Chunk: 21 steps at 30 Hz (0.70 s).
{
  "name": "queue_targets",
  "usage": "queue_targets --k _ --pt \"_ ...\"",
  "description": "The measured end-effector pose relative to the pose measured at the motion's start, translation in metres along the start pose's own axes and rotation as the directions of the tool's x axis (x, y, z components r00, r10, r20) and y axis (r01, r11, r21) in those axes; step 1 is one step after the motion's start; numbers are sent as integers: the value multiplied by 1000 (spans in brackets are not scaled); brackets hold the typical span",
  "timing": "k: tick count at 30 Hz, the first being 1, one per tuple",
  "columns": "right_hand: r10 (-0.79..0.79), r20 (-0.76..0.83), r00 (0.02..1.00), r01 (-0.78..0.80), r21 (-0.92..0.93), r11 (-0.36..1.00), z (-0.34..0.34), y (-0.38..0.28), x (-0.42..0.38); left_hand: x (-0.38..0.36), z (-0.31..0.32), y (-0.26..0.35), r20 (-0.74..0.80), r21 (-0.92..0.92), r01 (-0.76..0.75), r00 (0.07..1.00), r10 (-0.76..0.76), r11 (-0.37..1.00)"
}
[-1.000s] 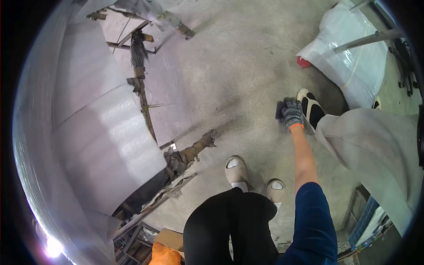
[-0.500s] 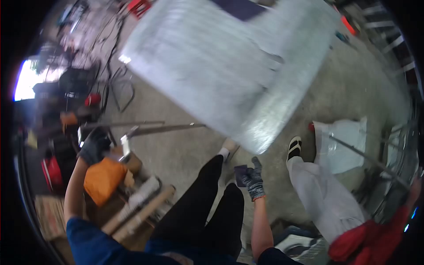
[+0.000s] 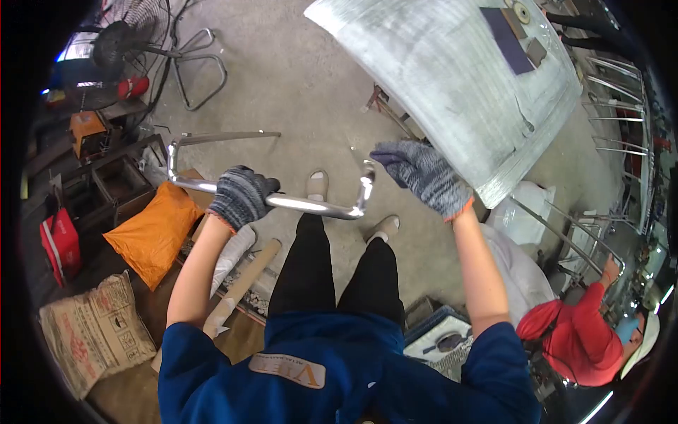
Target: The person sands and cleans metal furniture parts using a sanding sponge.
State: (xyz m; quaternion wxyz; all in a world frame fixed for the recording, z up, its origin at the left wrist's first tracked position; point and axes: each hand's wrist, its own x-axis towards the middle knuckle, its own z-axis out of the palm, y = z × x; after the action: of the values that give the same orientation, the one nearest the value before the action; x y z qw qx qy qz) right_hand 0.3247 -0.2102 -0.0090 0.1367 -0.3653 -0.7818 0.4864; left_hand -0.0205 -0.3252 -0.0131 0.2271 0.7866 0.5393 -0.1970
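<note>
My left hand (image 3: pixel 244 194), in a grey knit glove, is wrapped round a shiny bent metal tube (image 3: pixel 311 204). The tube crosses in front of my legs and turns up at both ends. By its right end is my right hand (image 3: pixel 427 177), gloved the same way, with its fingers together round a small dark purple pad (image 3: pixel 395 157), partly hidden by the glove. That hand overlaps the near edge of a table wrapped in clear plastic (image 3: pixel 438 92).
A purple sheet (image 3: pixel 507 41) and a roll of tape (image 3: pixel 521 12) lie on the table. On the left are a standing fan (image 3: pixel 116 44), an orange bag (image 3: pixel 154 233) and a cardboard sack (image 3: pixel 99 328). A person in red (image 3: pixel 583 339) works at the right, holding a metal frame.
My left hand has come in from the far left with the metal tube, now across my body. My right hand has risen towards the tube's right end. The view has turned.
</note>
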Motion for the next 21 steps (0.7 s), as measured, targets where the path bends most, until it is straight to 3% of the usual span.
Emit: queue_targets --k 3,5,8,12,16,18,20,21 --pt "-29 104 994 33 -38 999 5 1 32 3 -7 -1 3 -35 -21 1000 21 999" --pt "175 292 940 -166 -56 985 4 5 42 6 -3 -4 -4 -65 -41 999 40 997" --pt "272 388 881 -234 -143 962 3 -3 55 5 -1 -9 -30 -97 -81 996 78 992" --pt "271 485 832 -230 -142 963 2 -2 66 7 -17 -5 136 -152 -31 989 52 988" --pt "277 402 873 -229 -163 960 4 -16 59 10 -14 -4 117 -132 20 993 -4 991" --pt "352 340 872 -312 -167 935 10 -18 50 12 -16 -7 132 -103 1 991 13 995" --pt "202 159 966 -172 -186 967 26 7 30 14 -19 -6 144 -98 8 990 6 995" --pt "310 112 944 -263 -312 913 27 -17 31 15 -21 -6 144 -91 11 990 3 996"
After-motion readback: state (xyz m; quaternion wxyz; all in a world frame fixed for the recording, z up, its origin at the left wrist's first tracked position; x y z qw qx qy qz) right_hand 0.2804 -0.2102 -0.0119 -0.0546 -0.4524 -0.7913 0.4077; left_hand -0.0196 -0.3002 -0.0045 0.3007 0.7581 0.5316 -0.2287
